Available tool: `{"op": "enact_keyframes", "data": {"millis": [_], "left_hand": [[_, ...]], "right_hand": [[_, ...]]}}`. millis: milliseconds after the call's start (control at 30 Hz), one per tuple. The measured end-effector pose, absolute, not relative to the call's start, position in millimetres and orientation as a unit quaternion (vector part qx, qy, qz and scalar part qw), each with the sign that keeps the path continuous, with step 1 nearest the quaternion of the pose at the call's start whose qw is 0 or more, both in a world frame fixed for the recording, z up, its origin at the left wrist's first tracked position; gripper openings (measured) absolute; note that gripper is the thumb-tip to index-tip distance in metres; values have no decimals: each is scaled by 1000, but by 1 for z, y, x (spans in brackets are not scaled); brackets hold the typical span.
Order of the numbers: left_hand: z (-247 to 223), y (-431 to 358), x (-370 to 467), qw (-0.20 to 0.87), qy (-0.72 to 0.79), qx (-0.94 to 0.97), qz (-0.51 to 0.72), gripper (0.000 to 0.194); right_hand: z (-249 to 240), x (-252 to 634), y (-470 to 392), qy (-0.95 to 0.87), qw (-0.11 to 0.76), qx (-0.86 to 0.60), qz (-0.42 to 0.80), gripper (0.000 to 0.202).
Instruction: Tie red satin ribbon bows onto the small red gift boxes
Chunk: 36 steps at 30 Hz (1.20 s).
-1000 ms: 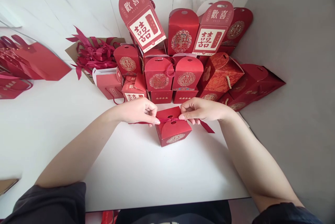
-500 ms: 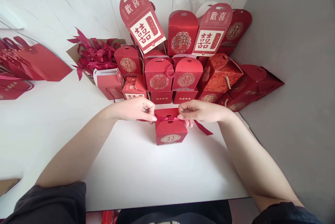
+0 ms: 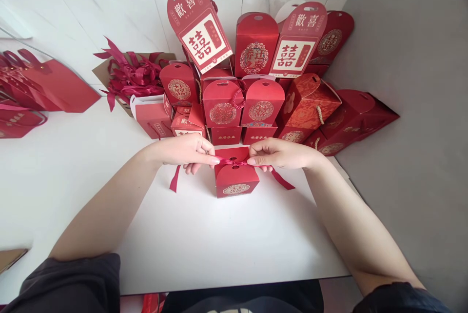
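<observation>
A small red gift box with a gold round emblem stands on the white table before me, its two top flaps leaning together. A dark red ribbon passes through the holes in the flaps and is knotted at the middle. My left hand pinches the ribbon just left of the knot, and one tail hangs below that hand. On the other side my right hand grips the ribbon close to the knot, its tail trailing out to the right. Both hands are closed, with the ribbon stretched between them.
Behind the box, several red gift boxes are stacked against the tiled wall. A cardboard box of loose ribbons sits at the back left. Red paper bags lie farther left. A grey panel bounds the right side.
My left hand has shifted slightly up, and its ribbon tail now hangs down in view. The knot and the box have moved a little up and left in the picture.
</observation>
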State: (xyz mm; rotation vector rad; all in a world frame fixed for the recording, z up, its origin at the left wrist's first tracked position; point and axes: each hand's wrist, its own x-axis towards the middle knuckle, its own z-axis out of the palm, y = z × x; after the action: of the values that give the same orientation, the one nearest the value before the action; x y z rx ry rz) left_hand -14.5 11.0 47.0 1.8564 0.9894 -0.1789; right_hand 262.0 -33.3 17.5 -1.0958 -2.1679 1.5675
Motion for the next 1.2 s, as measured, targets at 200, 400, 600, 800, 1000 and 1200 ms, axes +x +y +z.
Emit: {"op": "enact_keyframes", "data": {"millis": [200,400,600,800,1000,1200], "left_hand": [[43,18,-14,466,333,816,-80,28],[45,21,-16,479,269,827,-114,22],[50,19,-21,473,211,853,-63,16],[26,17,-4,545,134,819,119,13],[5,16,8,575,192,781,151,21],[3,13,11,516,247,798,189,14]], "right_hand": [[12,266,-28,-762,121,-379,511,37],[9,268,-26,-751,107,-389,523,37],[10,265,-28,-744,112,-390,531,38],[7,264,-26,-744,112,-382,537,39],[7,264,-26,-746,115,-378,536,39],[7,263,-26,-746,122,-375,537,40]]}}
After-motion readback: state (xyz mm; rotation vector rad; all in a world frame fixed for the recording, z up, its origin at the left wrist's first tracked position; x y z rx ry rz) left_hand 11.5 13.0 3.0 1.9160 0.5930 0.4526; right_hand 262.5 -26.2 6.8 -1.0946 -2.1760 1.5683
